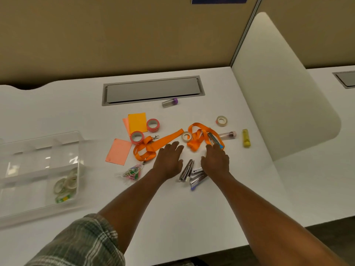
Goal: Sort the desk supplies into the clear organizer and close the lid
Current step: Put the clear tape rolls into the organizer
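Note:
The clear organizer (34, 150) stands open at the left, with several tape rolls (66, 184) in its near right compartment. Desk supplies lie spread over the middle of the white desk: two orange lanyards (153, 145) (197, 134), pink tape rolls (153, 124) (137, 137), small beige tape rolls (186, 136) (221, 120), sticky notes (136, 122) (119, 151), a bag of coloured paper clips (132, 172) and several staplers (192, 172). My left hand (170, 160) hovers flat, fingers apart, beside the left lanyard. My right hand (216, 159) reaches to a blue-tipped stapler (215, 141) on the right lanyard, holding nothing.
A yellow tube (246, 138), a pink-capped clear tube (228, 135) and a purple-capped tube (170, 102) lie farther out. A grey cable hatch (152, 91) is set into the desk at the back. A white divider panel (278, 83) rises at the right.

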Demonstrator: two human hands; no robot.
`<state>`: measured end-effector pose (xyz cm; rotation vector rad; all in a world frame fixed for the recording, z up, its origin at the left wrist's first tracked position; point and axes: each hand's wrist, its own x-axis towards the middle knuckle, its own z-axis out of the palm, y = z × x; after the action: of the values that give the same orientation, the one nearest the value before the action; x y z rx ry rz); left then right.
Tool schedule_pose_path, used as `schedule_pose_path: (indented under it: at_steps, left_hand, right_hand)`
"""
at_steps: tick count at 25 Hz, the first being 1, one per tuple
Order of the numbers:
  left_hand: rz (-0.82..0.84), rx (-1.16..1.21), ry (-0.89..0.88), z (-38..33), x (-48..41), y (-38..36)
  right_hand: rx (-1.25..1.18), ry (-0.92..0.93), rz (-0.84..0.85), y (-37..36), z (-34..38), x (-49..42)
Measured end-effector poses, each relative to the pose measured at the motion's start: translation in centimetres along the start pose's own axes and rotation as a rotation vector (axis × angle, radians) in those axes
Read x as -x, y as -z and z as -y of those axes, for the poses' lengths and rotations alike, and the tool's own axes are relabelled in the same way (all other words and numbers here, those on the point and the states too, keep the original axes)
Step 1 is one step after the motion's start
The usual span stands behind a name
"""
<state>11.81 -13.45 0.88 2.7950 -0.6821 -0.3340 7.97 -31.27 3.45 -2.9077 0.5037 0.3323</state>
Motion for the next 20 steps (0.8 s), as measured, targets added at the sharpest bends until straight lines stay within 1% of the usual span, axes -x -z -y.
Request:
schedule_pose_path:
  at_steps: [4, 8, 11, 14, 16, 17, 20]
  left_hand:
    - [0.042, -0.087, -0.068, -1.4, -3.2, 0.2]
    - [0.157, -0.175, -0.052, -1.5, -4.8, 0.2]
    - [0.145, -0.237, -0.095, -1.0, -4.8, 0.2]
    - [0.134, -0.271, -0.129, -0.4, -4.2, 0.4]
    - [0.14, -0.227, -0.112, 0.1, -3.4, 0.5]
    - [0.134, -0.164, -0.083, 0.3, -2.9, 0.6]
    - [0.037, 0.131, 0.085, 0.7, -0.8, 1.4]
  right_hand:
    - [0.03, 0.032, 0.026, -0.5, -0.3, -0.7]
    - [0.009, 0.111, 0.065, -0.9, -0.8, -1.2]
    - [-0.021, 0.147, 0.072, -0.8, -1.2, -1.5]
    - [-0.093, 0.102, 0.026, -0.7, -1.0, -1.2]
    - [-0.185, 0.08, -0.002, -0.9, -0.5, -0.9]
    - [-0.242, 0.079, -0.012, -1.0, -0.3, -0.7]
    - [-0.363, 0.084, -0.057, -1.2, 0.7, -0.2]
